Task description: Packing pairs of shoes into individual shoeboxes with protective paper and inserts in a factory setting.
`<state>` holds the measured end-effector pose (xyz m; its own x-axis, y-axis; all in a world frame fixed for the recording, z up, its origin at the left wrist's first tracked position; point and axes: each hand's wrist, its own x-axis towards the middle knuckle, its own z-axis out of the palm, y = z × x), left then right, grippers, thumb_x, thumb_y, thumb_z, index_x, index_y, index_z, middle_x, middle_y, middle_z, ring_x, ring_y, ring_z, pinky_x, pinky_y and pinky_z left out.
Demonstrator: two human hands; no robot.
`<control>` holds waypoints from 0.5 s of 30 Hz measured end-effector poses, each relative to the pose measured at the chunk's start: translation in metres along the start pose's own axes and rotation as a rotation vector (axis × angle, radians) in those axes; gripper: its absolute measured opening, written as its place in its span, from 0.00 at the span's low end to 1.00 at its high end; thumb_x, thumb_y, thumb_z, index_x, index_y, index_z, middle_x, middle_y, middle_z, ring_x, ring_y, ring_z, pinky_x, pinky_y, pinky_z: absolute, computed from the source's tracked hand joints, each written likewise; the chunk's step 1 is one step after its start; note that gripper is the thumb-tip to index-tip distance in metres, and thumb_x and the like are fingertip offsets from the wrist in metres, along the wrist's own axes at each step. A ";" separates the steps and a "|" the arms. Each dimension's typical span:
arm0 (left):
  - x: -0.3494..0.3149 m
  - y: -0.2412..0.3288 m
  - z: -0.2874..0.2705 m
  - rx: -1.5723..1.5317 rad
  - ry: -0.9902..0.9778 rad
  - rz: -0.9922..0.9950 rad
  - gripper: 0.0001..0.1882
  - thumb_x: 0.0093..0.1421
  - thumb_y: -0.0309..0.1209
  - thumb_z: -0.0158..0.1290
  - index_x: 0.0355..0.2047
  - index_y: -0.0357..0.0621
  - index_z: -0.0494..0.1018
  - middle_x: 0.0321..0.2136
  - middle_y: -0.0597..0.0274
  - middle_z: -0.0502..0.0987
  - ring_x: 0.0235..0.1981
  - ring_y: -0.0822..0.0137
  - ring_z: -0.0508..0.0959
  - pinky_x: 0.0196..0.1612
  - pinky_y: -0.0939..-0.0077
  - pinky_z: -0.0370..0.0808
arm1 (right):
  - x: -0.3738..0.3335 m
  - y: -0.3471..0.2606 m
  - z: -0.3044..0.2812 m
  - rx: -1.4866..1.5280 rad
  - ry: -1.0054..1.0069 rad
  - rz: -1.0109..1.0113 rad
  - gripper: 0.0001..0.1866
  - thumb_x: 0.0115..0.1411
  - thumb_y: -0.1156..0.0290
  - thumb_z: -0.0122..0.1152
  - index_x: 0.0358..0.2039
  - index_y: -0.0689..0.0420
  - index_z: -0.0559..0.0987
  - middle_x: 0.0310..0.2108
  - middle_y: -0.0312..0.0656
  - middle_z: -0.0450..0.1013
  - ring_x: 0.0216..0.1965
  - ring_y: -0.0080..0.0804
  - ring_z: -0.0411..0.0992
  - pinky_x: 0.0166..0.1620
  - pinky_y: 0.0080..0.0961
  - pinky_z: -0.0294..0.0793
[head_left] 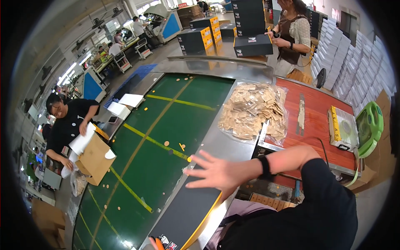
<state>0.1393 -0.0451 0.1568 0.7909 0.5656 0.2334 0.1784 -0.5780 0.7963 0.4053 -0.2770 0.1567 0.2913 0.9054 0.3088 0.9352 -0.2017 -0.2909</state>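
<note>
The right hand (pixel 218 173) hovered with fingers (pixel 199 155) spread wide, gripping nothing, just above the far end of a flat black box with a yellow edge (pixel 187 212) on the green conveyor belt (pixel 166 125). The left hand was out of view. A clear bag of tan paper packets (pixel 254 110) lay beyond it.

My right hand (pixel 216 173) is spread over a black box (pixel 185 216) with a yellow edge on the belt. A clear bag (pixel 254 110) of tan sachets lies on the bench beside a wrapped carton (pixel 343 127). Black boxes (pixel 196 39) stack beyond; white boxes (pixel 346 62) rise right. A brown box (pixel 96 160) sits left.
</note>
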 end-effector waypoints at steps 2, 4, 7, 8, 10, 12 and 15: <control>0.000 -0.003 -0.002 0.001 -0.032 0.046 0.26 0.70 0.36 0.38 0.65 0.35 0.59 0.67 0.48 0.57 0.66 0.56 0.60 0.65 0.70 0.56 | 0.024 0.001 0.001 -0.071 -0.036 -0.130 0.52 0.32 0.49 0.76 0.61 0.49 0.67 0.61 0.55 0.60 0.66 0.61 0.50 0.66 0.60 0.41; -0.008 -0.017 -0.001 -0.167 0.010 0.042 0.31 0.71 0.44 0.38 0.68 0.37 0.53 0.67 0.49 0.57 0.67 0.56 0.58 0.65 0.68 0.56 | 0.044 -0.001 -0.003 0.063 -0.307 -0.217 0.57 0.25 0.51 0.74 0.62 0.47 0.65 0.56 0.60 0.59 0.56 0.59 0.59 0.60 0.51 0.53; -0.009 -0.027 -0.004 -0.152 0.002 -0.015 0.32 0.71 0.46 0.37 0.68 0.38 0.51 0.66 0.49 0.58 0.65 0.56 0.61 0.64 0.66 0.57 | 0.041 0.012 0.002 0.006 -0.102 -0.333 0.56 0.20 0.56 0.72 0.60 0.45 0.68 0.51 0.57 0.62 0.48 0.52 0.63 0.52 0.43 0.60; -0.007 -0.030 -0.004 -0.146 -0.005 -0.052 0.33 0.71 0.47 0.37 0.68 0.38 0.51 0.66 0.49 0.58 0.64 0.56 0.62 0.64 0.65 0.58 | 0.043 0.017 -0.003 -0.032 -0.102 -0.357 0.55 0.20 0.56 0.72 0.59 0.44 0.68 0.51 0.56 0.62 0.48 0.51 0.63 0.52 0.43 0.61; -0.009 -0.036 -0.003 -0.141 -0.034 -0.141 0.35 0.71 0.50 0.36 0.69 0.38 0.49 0.66 0.49 0.58 0.62 0.56 0.65 0.63 0.64 0.59 | 0.041 0.034 -0.044 -0.198 -0.050 -0.335 0.52 0.19 0.56 0.71 0.56 0.39 0.71 0.49 0.51 0.64 0.46 0.47 0.66 0.47 0.41 0.64; -0.011 -0.048 0.001 -0.237 -0.050 -0.146 0.34 0.71 0.49 0.36 0.68 0.39 0.52 0.64 0.49 0.62 0.58 0.57 0.68 0.62 0.63 0.61 | 0.040 0.063 -0.099 -0.366 -0.002 -0.254 0.47 0.21 0.56 0.71 0.52 0.39 0.73 0.46 0.49 0.65 0.45 0.48 0.67 0.45 0.44 0.65; -0.006 -0.048 0.002 -0.302 -0.147 -0.205 0.31 0.72 0.49 0.35 0.67 0.41 0.57 0.58 0.47 0.68 0.52 0.58 0.72 0.60 0.63 0.64 | 0.030 0.126 -0.167 -0.691 0.209 0.026 0.49 0.23 0.62 0.72 0.55 0.41 0.71 0.44 0.48 0.64 0.47 0.48 0.64 0.47 0.43 0.64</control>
<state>0.1270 -0.0218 0.1161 0.8364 0.5480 -0.0126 0.1783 -0.2502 0.9516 0.5656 -0.3377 0.2805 0.2833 0.8204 0.4968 0.8209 -0.4752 0.3167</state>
